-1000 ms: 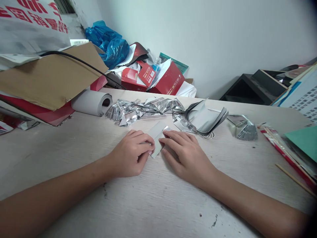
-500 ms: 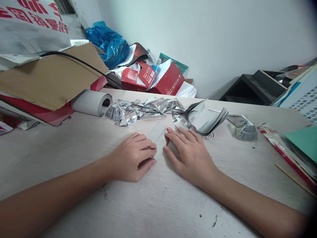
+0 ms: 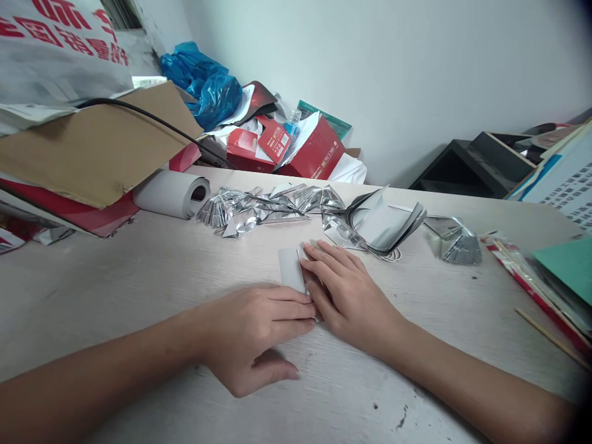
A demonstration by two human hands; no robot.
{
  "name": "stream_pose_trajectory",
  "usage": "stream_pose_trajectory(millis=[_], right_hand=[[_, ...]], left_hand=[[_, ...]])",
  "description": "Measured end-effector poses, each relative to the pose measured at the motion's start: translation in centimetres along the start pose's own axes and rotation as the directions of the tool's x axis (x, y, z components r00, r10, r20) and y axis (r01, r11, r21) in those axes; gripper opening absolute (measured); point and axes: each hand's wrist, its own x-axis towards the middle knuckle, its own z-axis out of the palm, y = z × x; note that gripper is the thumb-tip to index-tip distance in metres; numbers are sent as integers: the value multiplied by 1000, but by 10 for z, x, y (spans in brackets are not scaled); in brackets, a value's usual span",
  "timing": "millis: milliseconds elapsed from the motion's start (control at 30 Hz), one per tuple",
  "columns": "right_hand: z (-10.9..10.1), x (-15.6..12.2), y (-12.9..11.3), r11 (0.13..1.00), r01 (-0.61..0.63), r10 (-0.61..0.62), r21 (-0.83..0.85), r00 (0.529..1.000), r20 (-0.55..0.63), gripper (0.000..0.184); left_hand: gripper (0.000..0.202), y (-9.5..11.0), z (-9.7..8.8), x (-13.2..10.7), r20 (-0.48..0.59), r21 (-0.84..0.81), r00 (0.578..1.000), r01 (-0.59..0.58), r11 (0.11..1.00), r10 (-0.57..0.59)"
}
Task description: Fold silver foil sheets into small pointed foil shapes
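A small white piece of folded paper (image 3: 291, 268) lies on the table in front of me, partly hidden under both hands. My left hand (image 3: 259, 336) rests across its near end, fingers straight and flat, with the thumb held well apart on the tabletop side. Over the paper's right part curls my right hand (image 3: 345, 283), its fingers together and the thumb tucked in beneath them, gripping the paper's edge. Behind it stands a curved stack of silver-backed paper sheets (image 3: 383, 225). Several folded silver paper pieces (image 3: 272, 203) lie in a row to its left.
One more silver folded piece (image 3: 460, 243) sits to the right. A paper roll (image 3: 169, 194) and a cardboard piece (image 3: 111, 142) are at the left. A thin stick (image 3: 550, 336) and a green sheet (image 3: 567, 265) lie at the right. Red boxes (image 3: 314, 148) are piled behind the table.
My left hand has shifted toward me and right, its fingers straightening and its thumb spreading away. The paper has turned more upright in view. My right hand has moved slightly, its thumb now tucked in.
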Motion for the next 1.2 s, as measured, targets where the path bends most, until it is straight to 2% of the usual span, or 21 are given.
stream_pose_trajectory(millis=[167, 333, 433, 533, 600, 667, 733, 867, 1033, 1200], right_hand=[[1, 1, 1, 999, 8, -6, 42, 999, -32, 37], [2, 2, 2, 996, 36, -36, 77, 999, 5, 45], [2, 4, 3, 990, -4, 4, 138, 1000, -4, 40], [1, 5, 3, 985, -38, 49, 166, 997, -59, 31], [0, 4, 4, 989, -3, 21, 151, 993, -114, 24], [-1, 2, 4, 989, 76, -54, 130, 985, -162, 27], [-2, 0, 4, 980, 147, -123, 136, 978, -171, 26], [-4, -1, 1, 973, 202, -184, 109, 971, -155, 28], [-8, 1, -2, 982, 182, -176, 45, 977, -123, 30], [-9, 1, -2, 987, 148, -145, 55, 987, -64, 32]], left_hand=[[42, 0, 3, -1, 27, 64, 999, 40, 997, -42], [33, -7, 5, -3, -80, 210, 989, 139, 968, -125], [32, -11, 4, -2, -108, 253, 973, 225, 941, -204], [32, -10, 4, 0, -111, 278, 964, 264, 924, -242], [30, -8, 4, 0, -110, 305, 958, 286, 908, -265], [26, -8, 4, 0, -120, 334, 952, 306, 891, -282], [23, -9, 4, -1, -144, 353, 948, 316, 881, -282], [21, -12, 5, -1, -200, 323, 942, 322, 890, -268], [22, -15, 4, -5, -180, 278, 951, 296, 914, -253], [17, -23, 3, -9, -211, 241, 951, 273, 931, -224]])
